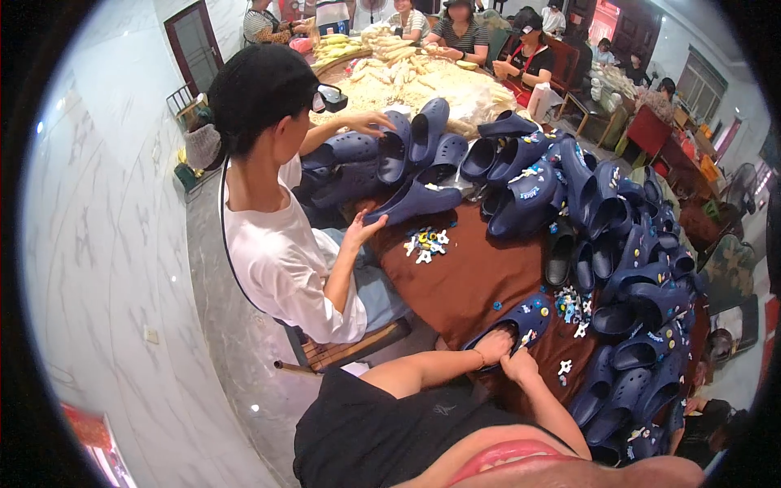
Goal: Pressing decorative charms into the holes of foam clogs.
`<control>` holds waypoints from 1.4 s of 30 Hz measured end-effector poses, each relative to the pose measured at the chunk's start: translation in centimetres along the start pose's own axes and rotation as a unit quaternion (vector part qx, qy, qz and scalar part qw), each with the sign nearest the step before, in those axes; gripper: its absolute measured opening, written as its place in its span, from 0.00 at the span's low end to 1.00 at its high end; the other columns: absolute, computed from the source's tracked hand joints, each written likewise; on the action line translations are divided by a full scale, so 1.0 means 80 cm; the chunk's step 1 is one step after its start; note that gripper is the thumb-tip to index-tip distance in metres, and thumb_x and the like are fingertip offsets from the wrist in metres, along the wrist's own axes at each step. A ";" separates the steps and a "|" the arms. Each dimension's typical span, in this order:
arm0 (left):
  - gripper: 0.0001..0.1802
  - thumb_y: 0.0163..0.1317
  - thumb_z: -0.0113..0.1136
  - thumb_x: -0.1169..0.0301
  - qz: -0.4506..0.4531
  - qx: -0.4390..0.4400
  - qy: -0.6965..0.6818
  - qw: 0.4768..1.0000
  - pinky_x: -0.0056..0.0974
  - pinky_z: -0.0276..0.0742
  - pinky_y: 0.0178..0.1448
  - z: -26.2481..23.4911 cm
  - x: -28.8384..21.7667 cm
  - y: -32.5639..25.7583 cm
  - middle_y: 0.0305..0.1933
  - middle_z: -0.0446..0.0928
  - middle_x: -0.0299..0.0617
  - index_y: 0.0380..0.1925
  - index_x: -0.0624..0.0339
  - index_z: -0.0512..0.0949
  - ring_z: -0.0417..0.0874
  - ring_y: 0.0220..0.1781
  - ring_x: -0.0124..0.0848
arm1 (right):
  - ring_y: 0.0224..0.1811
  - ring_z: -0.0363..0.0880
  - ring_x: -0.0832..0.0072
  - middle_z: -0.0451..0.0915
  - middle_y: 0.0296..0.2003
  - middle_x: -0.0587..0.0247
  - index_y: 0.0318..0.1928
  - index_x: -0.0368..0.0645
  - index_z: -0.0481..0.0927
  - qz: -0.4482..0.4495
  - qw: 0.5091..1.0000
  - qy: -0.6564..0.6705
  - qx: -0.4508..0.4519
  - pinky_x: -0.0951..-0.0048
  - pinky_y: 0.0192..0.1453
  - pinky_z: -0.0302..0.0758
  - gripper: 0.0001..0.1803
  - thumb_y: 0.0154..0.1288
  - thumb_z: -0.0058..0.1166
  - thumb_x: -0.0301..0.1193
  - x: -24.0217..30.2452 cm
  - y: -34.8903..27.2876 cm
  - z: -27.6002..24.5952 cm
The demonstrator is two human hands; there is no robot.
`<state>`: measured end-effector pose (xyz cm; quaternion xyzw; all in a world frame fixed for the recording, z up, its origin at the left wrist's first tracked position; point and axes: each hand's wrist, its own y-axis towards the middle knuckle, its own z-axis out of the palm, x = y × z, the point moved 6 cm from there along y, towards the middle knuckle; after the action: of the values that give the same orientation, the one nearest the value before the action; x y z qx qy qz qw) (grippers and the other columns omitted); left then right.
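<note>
A navy clog (536,307) with small charms on its upper lies on the brown cloth in front of me. My left hand (493,345) reaches into the clog's opening, and its fingers are hidden inside. Curled against the clog's near side, my right hand (521,365) grips its edge. Whether a charm is between those fingers is too small to tell. Just right of the clog is a pile of blue, white and black charms (574,309). A few white charms (565,369) lie nearer to me on the cloth.
Many navy clogs (626,313) are heaped along the right side. A co-worker in a white shirt (272,252) sits at left, holding a clog (416,200) beside another charm pile (427,243). Beyond, people sit around a table heaped with corn (399,85). Brown cloth (439,281) covers the work surface.
</note>
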<state>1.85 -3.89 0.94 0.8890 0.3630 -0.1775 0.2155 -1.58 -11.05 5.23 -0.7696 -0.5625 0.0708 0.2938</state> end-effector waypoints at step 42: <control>0.11 0.48 0.50 0.67 -0.035 0.031 0.014 0.999 0.45 0.66 0.46 0.002 0.002 0.001 0.31 0.72 0.52 0.23 0.64 0.73 0.72 0.38 0.46 | 0.33 0.72 0.60 0.73 0.28 0.59 0.35 0.41 0.72 -0.687 0.654 0.077 0.307 0.65 0.35 0.69 0.14 0.57 0.49 0.39 0.068 -0.300 -0.205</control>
<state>2.00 -3.97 0.74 0.8844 0.3914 -0.1834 0.1760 -12.20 -7.55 32.61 -0.0323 -0.8521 -0.0417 0.5207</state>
